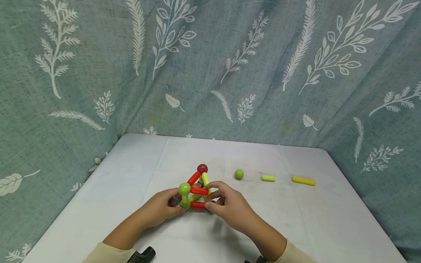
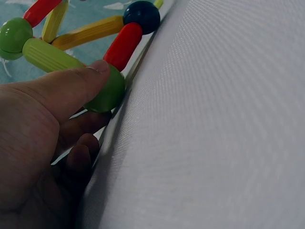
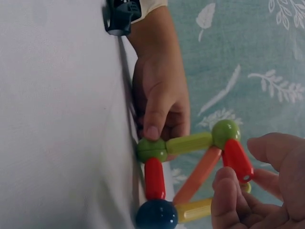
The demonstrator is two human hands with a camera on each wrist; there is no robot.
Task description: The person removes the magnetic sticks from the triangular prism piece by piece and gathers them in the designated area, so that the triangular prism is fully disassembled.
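Observation:
A frame of magnetic rods and balls (image 1: 194,197) stands on the table between both hands. My left hand (image 1: 162,209) grips its lower green ball (image 2: 110,91), thumb on the near side. A light green rod (image 3: 189,142) links that ball to an upper green ball (image 3: 226,134). From the upper ball sticks out a red magnetic rod (image 3: 238,161), its far end without a ball. My right hand (image 1: 231,208) has its thumb and fingers about this rod's free end. A dark blue ball (image 3: 157,214) sits at a lower corner; a red ball (image 1: 202,168) tops the frame.
To the right of the frame lie a loose green ball (image 1: 239,174), a short light green rod (image 1: 268,178) and a longer yellow rod (image 1: 303,181). A white cloth (image 1: 296,219) covers the table. Patterned teal fabric (image 1: 210,65) hangs behind and at the sides.

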